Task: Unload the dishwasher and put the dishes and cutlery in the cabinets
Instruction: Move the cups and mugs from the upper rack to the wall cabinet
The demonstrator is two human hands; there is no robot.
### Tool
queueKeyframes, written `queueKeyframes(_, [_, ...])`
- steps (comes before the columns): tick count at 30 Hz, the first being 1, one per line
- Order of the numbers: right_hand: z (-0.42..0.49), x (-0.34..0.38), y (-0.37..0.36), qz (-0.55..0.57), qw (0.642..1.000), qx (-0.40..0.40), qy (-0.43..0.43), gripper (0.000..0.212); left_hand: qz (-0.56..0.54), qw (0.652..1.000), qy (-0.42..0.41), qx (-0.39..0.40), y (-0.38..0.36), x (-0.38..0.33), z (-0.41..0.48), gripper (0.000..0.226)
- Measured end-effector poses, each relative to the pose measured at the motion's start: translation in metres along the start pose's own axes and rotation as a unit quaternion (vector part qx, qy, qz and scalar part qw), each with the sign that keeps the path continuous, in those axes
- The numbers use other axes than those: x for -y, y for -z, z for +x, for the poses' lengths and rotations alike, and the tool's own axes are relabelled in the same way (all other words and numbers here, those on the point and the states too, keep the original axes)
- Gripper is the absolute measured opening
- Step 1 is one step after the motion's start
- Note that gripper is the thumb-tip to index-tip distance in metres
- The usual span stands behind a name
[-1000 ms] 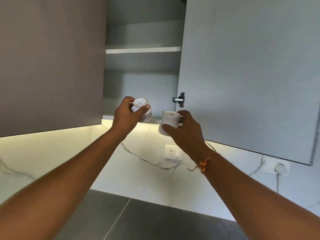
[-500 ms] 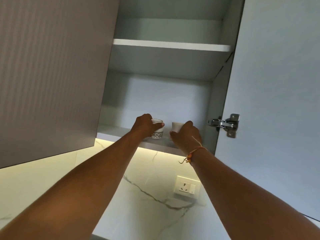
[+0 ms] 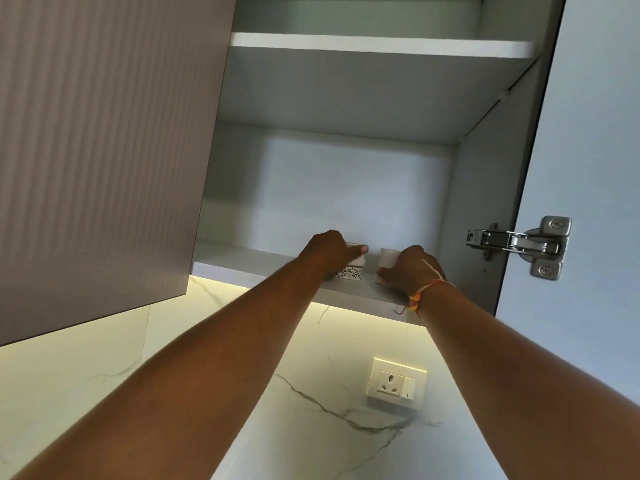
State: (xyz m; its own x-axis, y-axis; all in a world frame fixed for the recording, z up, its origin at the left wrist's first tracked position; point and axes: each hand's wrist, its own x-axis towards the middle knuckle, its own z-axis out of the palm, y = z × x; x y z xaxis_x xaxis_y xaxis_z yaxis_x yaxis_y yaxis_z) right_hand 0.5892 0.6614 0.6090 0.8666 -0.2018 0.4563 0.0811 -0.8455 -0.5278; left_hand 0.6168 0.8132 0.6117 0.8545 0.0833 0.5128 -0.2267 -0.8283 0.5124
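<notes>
**Placing two cups on the bottom shelf: release outstanding**

Left grip (image 3: 327,252) is curled round a patterned cup (image 3: 349,272), with the thumb laid along its upper edge. Right grip (image 3: 410,268) is wrapped round a plain white cup (image 3: 388,257). Both cups are close to the front edge of the cabinet's bottom shelf (image 3: 256,266), right of its middle, just beside one another with a narrow gap between. Their bases appear level with the shelf surface, so they are judged set down or all but. Neither has been let go.

Progress: this pair is at its destination. Left to do for the pair is release, withdrawal of both arms, then closing the open door (image 3: 595,133) on its hinge (image 3: 516,242). Only these two cups are seen in the cabinet, which suggests most of the unloading lies ahead. That is inference only.

Not verifiable: the dishwasher is out of view, so its remaining load is unknown. The grips cover most of each cup, so handles, rims and actual contact with the shelf cannot be confirmed. The top of the upper shelf (image 3: 377,45) is hidden from below.
</notes>
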Motion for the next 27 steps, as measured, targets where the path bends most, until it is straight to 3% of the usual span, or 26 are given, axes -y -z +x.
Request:
queueKeyframes(2, [-0.003,0.001,0.0,-0.033,0.997,-0.073,0.0,0.074,0.001,0.999,0.004,-0.052,-0.001,-0.002,-0.004,0.077])
queueKeyframes(4, [-0.005,0.003,0.001,-0.062,0.99,-0.118,0.042,0.069,-0.005,0.996,-0.011,-0.089,0.002,-0.002,-0.005,0.068])
queueKeyframes(10, [-0.003,0.007,0.0,-0.151,0.983,-0.026,0.098,0.026,0.011,0.998,-0.058,-0.002,0.006,-0.002,-0.012,0.034])
queueKeyframes(18, [0.007,0.007,-0.01,-0.222,0.961,0.078,0.143,0.032,0.131,0.973,-0.084,0.17,-0.002,-0.004,-0.002,0.041])
queueKeyframes(22, [0.016,0.01,-0.012,-0.247,0.95,0.149,0.122,0.037,0.167,0.961,-0.072,0.211,-0.009,-0.004,0.008,0.045])
queueKeyframes(27, [0.021,0.009,-0.015,-0.251,0.948,0.155,0.115,0.038,0.19,0.951,-0.083,0.23,-0.017,-0.001,0.017,0.048])
